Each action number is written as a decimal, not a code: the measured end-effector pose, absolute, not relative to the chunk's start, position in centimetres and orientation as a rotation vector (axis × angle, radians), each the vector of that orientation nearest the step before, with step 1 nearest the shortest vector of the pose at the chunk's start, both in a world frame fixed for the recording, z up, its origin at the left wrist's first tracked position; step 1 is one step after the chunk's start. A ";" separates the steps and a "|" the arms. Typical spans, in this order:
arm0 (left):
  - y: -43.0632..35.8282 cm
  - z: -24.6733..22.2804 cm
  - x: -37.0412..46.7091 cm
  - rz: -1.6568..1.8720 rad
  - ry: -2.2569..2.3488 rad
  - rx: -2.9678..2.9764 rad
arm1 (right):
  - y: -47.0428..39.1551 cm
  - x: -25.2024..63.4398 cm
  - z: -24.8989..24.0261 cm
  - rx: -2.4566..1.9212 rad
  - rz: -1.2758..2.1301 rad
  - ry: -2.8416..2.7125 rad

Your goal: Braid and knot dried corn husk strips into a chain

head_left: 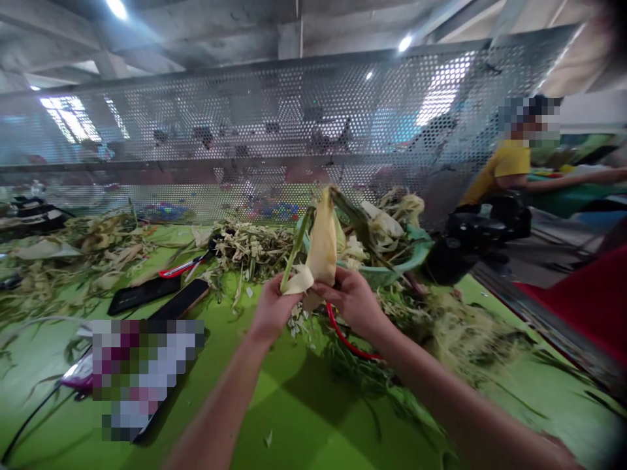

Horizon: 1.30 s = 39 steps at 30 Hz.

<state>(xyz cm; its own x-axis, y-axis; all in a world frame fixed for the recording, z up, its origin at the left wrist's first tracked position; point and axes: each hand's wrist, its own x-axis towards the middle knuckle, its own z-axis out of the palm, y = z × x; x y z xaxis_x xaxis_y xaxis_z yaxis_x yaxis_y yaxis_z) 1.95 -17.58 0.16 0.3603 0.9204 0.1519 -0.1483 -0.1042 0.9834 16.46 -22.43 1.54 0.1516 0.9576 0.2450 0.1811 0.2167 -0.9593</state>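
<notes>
A pale yellow corn husk (pixel 323 241) stands upright between my two hands, a little above the green tabletop. My left hand (pixel 274 310) is closed on a thin green stalk (pixel 296 254) and on a curled strip of pale husk (pixel 298 281). With thumb and fingers, my right hand (pixel 355 303) pinches the lower end of the corn husk. Behind it, a pale green basin (pixel 411 258) holds dried husks and leaves. Partly hidden beneath my right hand is a red curved handle (pixel 343 336).
Dried plant scraps (pixel 255 248) heap along the back, and fibrous strands (pixel 470 333) lie at right. Red-handled scissors (pixel 183 267), dark phones (pixel 142 294) and a blurred-out device (pixel 151 385) lie left. A perforated metal screen (pixel 245 130) stands behind. A person in yellow (pixel 509 163) is at right.
</notes>
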 end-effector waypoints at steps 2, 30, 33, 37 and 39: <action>-17.7 0.1 2.1 1.087 0.767 1.370 | -22.4 16.5 1.5 -1.246 0.792 -1.326; -18.1 1.1 2.1 1.116 0.819 1.480 | -22.7 16.6 2.2 -1.224 0.782 -1.337; -18.1 1.0 2.2 1.124 0.804 1.498 | -22.9 16.6 1.9 -1.323 0.640 -1.374; -18.4 0.8 2.3 1.111 0.826 1.611 | -23.0 16.5 1.5 -1.368 0.531 -1.384; -18.5 0.7 2.4 1.106 0.803 1.666 | -22.9 16.4 1.3 -1.377 0.492 -1.364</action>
<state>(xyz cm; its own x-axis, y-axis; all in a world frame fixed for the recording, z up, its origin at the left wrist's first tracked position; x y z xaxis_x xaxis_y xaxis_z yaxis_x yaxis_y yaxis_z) 2.37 -18.53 0.67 0.3758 0.8753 0.3045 0.0186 -0.3356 0.9418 16.40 -22.89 1.30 0.2554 0.8889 0.3803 0.4416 0.2426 -0.8638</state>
